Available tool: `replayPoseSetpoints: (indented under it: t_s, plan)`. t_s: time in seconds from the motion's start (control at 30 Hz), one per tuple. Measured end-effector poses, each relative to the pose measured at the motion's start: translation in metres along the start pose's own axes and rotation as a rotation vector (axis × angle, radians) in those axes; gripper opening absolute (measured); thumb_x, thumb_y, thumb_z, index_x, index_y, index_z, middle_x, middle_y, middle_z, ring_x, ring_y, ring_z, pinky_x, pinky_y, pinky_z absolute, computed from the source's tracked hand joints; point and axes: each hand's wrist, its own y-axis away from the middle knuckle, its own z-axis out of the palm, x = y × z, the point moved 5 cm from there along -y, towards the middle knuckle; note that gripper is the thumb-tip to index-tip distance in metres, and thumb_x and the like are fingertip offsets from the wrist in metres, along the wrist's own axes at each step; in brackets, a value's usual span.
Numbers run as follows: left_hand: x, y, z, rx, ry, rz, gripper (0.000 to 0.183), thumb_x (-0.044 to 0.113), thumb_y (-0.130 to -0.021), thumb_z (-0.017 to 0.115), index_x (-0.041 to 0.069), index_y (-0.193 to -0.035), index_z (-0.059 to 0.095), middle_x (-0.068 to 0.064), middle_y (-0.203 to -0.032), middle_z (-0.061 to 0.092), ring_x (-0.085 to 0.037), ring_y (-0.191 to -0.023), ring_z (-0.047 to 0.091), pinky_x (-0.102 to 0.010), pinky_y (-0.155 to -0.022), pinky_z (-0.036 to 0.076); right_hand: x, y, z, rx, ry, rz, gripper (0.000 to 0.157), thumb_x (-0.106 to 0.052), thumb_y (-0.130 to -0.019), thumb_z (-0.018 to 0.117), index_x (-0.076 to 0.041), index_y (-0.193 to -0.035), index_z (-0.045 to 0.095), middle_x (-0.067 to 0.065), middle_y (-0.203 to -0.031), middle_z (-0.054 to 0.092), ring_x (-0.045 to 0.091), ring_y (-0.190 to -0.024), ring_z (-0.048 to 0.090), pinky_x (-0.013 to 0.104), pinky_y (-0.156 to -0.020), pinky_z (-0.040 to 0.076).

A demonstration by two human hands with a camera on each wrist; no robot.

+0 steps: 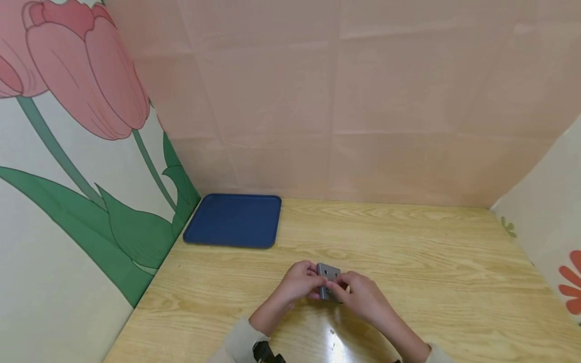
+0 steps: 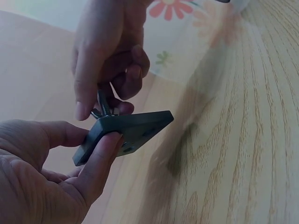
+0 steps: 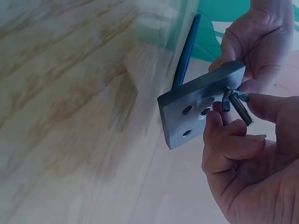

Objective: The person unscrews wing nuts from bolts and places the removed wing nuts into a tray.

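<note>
A grey metal plate [image 1: 330, 271] with several round holes is held up over the wooden table, tilted. My left hand [image 1: 297, 282] grips one edge of it between thumb and fingers. Out of one face sticks a threaded bolt [image 3: 242, 112], its free end pointing away from the plate. A wing nut [image 3: 226, 103] sits on the bolt's thread, close to the plate's face. My right hand [image 1: 364, 298] pinches the wing nut with thumb and finger, the other fingers curled in. The bolt's head is hidden behind the plate.
A blue tray [image 1: 232, 222] lies flat at the table's back left, near the pink backdrop [image 1: 331, 101]. The wooden table [image 1: 408, 252] runs to a flower-printed wall on either side.
</note>
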Motion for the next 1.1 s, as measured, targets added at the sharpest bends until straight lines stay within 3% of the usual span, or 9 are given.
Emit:
replayPoseSetpoints:
  t_s: [0.37,0.8,1.1]
  plan:
    - [-0.0014,-0.0026,0.0008,0.006,0.013,0.009,0.019,0.004,-0.089,0.072,-0.002,-0.103,0.062,-0.009,-0.086,0.065,-0.016,-0.068,0.067,-0.028,-0.056,0.06,-0.0013,0.0012,0.0007,-0.026,-0.001,-0.081,0.01,-0.029,-0.091,0.075,-0.021,-0.091,0.068,-0.009,-0.087,0.064,0.007,-0.066,0.052,0.022,-0.055,0.044]
    - [-0.0021,-0.0025,0.0046,0.002,0.004,0.011,0.018,0.002,-0.089,0.069,-0.004,-0.104,0.062,-0.011,-0.086,0.066,-0.017,-0.069,0.068,-0.03,-0.057,0.061,-0.0051,0.005,-0.0015,-0.001,0.003,-0.175,0.024,-0.009,-0.081,0.082,-0.021,-0.097,0.068,-0.007,-0.088,0.057,0.007,-0.07,0.05,0.021,-0.057,0.044]
    - [-0.0011,-0.0027,0.0057,0.009,0.013,0.016,0.018,0.0,-0.089,0.068,-0.005,-0.105,0.061,-0.011,-0.086,0.066,-0.018,-0.069,0.068,-0.032,-0.057,0.061,-0.0078,0.005,-0.0016,0.002,0.005,-0.203,0.024,-0.007,-0.082,0.081,-0.023,-0.091,0.066,-0.007,-0.09,0.057,0.007,-0.073,0.05,0.021,-0.059,0.045]
